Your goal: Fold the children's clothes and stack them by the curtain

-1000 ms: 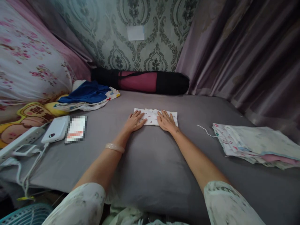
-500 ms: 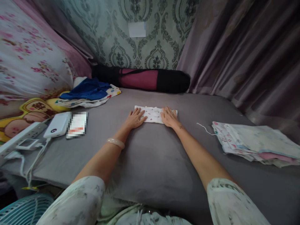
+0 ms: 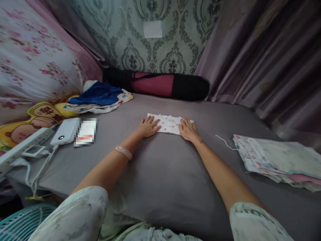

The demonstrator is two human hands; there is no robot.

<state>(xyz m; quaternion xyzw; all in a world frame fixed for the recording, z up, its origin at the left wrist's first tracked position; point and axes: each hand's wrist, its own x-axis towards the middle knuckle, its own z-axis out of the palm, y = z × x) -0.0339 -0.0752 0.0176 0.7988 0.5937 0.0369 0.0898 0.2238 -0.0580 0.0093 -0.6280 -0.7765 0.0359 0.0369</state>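
Observation:
A small white folded cloth (image 3: 168,123) with a tiny red print lies flat on the grey bed sheet (image 3: 160,167). My left hand (image 3: 149,128) rests palm down on the cloth's left end, fingers spread and flat. My right hand (image 3: 188,129) lies flat on its right end, fingers stretched out. Neither hand grips anything. A pale bangle (image 3: 123,151) circles my left wrist.
A stack of folded printed cloths (image 3: 278,158) lies at the right. A white power bank (image 3: 65,131), a phone (image 3: 85,132) and a power strip (image 3: 23,147) sit at the left. Blue clothing (image 3: 99,94) and a dark rolled bag (image 3: 160,85) lie by the wall. Curtains hang right.
My right hand has slid rightwards along the cloth toward its right end. The left hand has stayed on the left end. The camera has shifted slightly.

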